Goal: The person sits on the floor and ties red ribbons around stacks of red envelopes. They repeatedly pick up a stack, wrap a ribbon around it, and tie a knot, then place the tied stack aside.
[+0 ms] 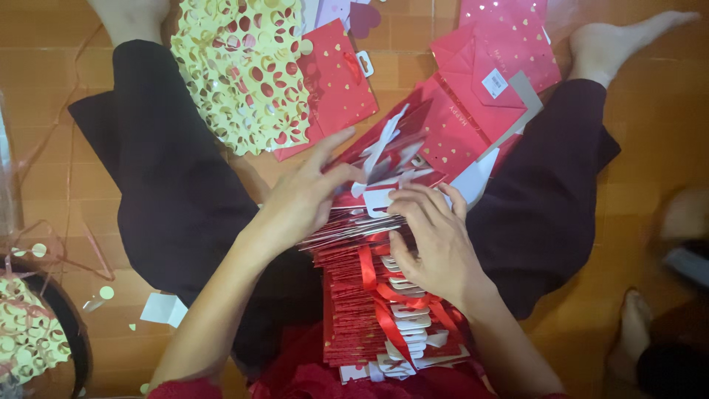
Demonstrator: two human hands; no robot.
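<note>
Head view: both hands rest on a tall stack of red paper gift bags (369, 310) in the lap; left hand (306, 199) and right hand (436, 244) pinch its white handle tabs (378, 198).

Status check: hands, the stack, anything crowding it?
Both hands, left hand and right hand, on red card stack. Red ribbon draped across. Yellow cutout sheet apart.

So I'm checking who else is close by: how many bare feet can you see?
3. One foot at top left, one foot at top right, both the person's own; a third foot at lower right belongs to someone else. Others may be out of view.
</note>
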